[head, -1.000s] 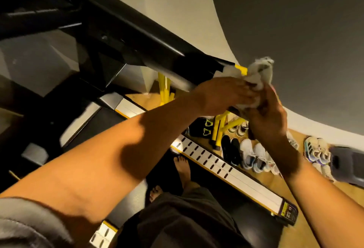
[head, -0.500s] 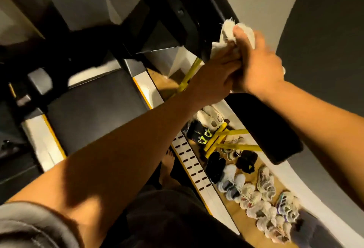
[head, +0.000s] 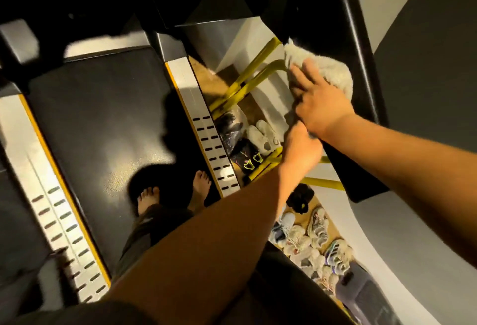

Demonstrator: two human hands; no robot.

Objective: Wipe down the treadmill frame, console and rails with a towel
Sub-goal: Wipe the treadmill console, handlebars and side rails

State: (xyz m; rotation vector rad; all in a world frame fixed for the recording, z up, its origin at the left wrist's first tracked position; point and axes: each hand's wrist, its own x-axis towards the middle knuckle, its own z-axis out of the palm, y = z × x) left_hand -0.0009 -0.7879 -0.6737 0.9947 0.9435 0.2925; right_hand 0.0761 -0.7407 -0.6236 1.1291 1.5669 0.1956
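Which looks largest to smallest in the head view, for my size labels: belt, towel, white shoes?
1. belt
2. towel
3. white shoes
The towel sits nearer the camera, so 2 and 3 are unsure.

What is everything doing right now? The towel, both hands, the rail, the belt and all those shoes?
towel: bunched, pressed on the rail.
right hand: flat on the towel, fingers spread.
left hand: at the rail's edge, just below the right hand; fingers hidden.
rail: black, partly covered by the towel.
belt: bare feet standing on it.
shoes: lying loose, right of the belt.
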